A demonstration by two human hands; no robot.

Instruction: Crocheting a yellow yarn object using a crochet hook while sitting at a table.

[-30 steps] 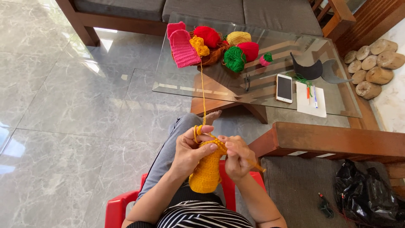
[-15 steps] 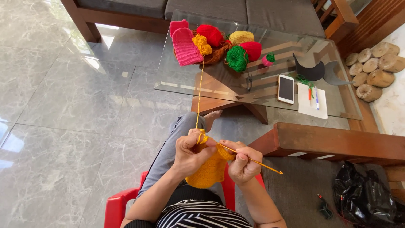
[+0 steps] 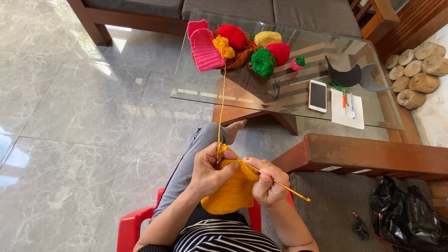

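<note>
Right now my left hand [image 3: 211, 171] is closed around the top edge of the yellow crochet piece [image 3: 232, 192], thumb pressed flat against its front, and my right hand [image 3: 267, 183] is pinched shut on the crochet hook [image 3: 284, 186]. The piece hangs between my two hands, just above my lap, over the red chair [image 3: 133, 228] I sit on. It is a mustard-yellow panel, wider at the top where I grip it and rounded at the bottom, with neat rows of stitches running across it in low ridges. The hook is thin and orange-gold; its tip goes into the upper edge of the piece near my left thumb, and its handle slants out past my right hand to the right. A strand of yellow yarn [image 3: 221, 112] rises from my left fingers, nearly straight, up to the yellow ball [image 3: 223, 45] on the glass table [image 3: 196, 91]. Beside that ball lie a pink knitted piece [image 3: 205, 46] and red, green and pale yellow balls; a phone [image 3: 318, 95] lies further right.
</note>
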